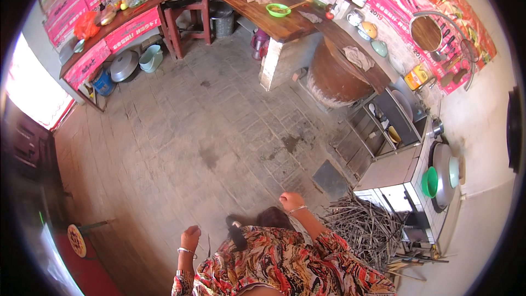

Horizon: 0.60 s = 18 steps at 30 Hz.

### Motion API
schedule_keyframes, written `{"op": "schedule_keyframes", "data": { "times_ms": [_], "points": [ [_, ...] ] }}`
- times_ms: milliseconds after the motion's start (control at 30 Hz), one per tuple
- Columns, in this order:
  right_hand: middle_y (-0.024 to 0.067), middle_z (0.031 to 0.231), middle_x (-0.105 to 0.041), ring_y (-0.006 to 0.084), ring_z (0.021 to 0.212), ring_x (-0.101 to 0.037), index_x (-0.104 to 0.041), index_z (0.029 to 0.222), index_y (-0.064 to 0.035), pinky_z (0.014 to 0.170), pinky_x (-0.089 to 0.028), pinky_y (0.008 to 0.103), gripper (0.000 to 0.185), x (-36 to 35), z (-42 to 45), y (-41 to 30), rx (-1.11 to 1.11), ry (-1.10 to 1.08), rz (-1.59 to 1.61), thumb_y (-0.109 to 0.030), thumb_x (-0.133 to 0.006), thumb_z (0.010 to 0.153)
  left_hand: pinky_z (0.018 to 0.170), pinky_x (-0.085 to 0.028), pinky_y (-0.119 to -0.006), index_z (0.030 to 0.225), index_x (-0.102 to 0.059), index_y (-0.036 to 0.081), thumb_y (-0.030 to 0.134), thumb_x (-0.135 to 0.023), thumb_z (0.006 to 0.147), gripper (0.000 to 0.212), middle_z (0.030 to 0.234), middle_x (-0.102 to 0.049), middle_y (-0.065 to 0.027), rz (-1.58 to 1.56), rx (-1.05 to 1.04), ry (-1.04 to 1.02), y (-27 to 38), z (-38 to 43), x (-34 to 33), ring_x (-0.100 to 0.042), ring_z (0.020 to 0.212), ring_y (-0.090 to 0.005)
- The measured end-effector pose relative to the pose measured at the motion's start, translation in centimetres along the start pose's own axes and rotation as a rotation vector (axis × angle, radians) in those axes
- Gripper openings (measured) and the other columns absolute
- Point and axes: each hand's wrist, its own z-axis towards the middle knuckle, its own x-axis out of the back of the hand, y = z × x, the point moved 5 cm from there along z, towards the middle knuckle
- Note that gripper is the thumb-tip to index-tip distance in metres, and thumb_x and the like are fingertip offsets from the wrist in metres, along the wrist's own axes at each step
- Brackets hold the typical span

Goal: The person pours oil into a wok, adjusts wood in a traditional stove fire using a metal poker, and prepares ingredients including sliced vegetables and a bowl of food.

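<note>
Both my hands hang over the paved floor (172, 139) in the lower middle of the head view, each with a bracelet at the wrist. My left hand (190, 237) has its fingers curled in, with nothing visible in it. On the other side of my patterned shirt, my right hand (292, 201) is likewise curled and shows nothing in it. It is nearer the heap of dry sticks (361, 228) at my right. Farther ahead, a green bowl (278, 10) with utensils laid on it rests on the wooden counter (246, 12).
A tiled stove (390, 172) with a lidded pan and a green basin (430, 182) stands at the right. A large brown clay vat (337, 76) is under the counter. At the left are a long table (119, 20) and a round-topped stool (77, 241).
</note>
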Motion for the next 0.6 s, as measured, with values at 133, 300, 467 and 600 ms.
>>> {"op": "schedule_keyframes", "data": {
  "times_ms": [133, 300, 467, 600],
  "points": [
    [0.0181, 0.078, -0.063, 0.0372, 0.075, -0.06, -0.065, 0.08, -0.0052, 0.069, -0.048, 0.0451, 0.022, 0.7, 1.8, 3.9, -0.068, 0.022, -0.048, -0.025, -0.056, 0.078, 0.075, -0.051, -0.033, 0.1, -0.064, 0.003, 0.024, -0.061, 0.08, 0.03, 0.091, -0.066, -0.0163, 0.102, -0.186, -0.07, 7.2, 7.2, -1.1, -0.065, 0.085, -0.0269],
    [0.019, 0.08, -0.064, 0.0381, 0.078, -0.061, -0.066, 0.081, -0.0058, 0.071, -0.048, 0.0473, 0.022, 3.1, 7.9, 7.8, -0.181, -0.025, -0.022, -0.024, -0.054, 0.079, 0.077, -0.051, -0.037, 0.1, -0.064, 0.004, 0.024, -0.06, 0.082, 0.027, 0.096, -0.065, -0.0159, 0.124, -0.291, -0.113, 14.2, 13.5, -5.2, -0.064, 0.089, -0.0308],
    [0.0173, 0.075, -0.064, 0.036, 0.07, -0.061, -0.066, 0.08, -0.0058, 0.066, -0.048, 0.045, 0.023, 8.2, 18.2, 9.1, -0.138, 0.063, -0.032, -0.027, -0.057, 0.079, 0.079, -0.05, -0.037, 0.1, -0.064, 0.005, 0.024, -0.059, 0.082, 0.027, 0.099, -0.065, -0.0152, 0.129, -0.193, -0.149, 18.0, 17.7, -10.0, -0.063, 0.091, -0.0312],
    [0.0163, 0.075, -0.064, 0.0343, 0.069, -0.062, -0.066, 0.08, -0.0057, 0.064, -0.049, 0.0434, 0.021, 11.8, 26.2, 10.4, -0.059, 0.072, -0.096, -0.025, -0.059, 0.079, 0.081, -0.049, -0.037, 0.101, -0.064, 0.005, 0.024, -0.059, 0.082, 0.027, 0.099, -0.064, -0.0159, 0.212, -0.245, -0.252, 24.7, 19.9, -13.2, -0.062, 0.092, -0.0318]
  ]
}}
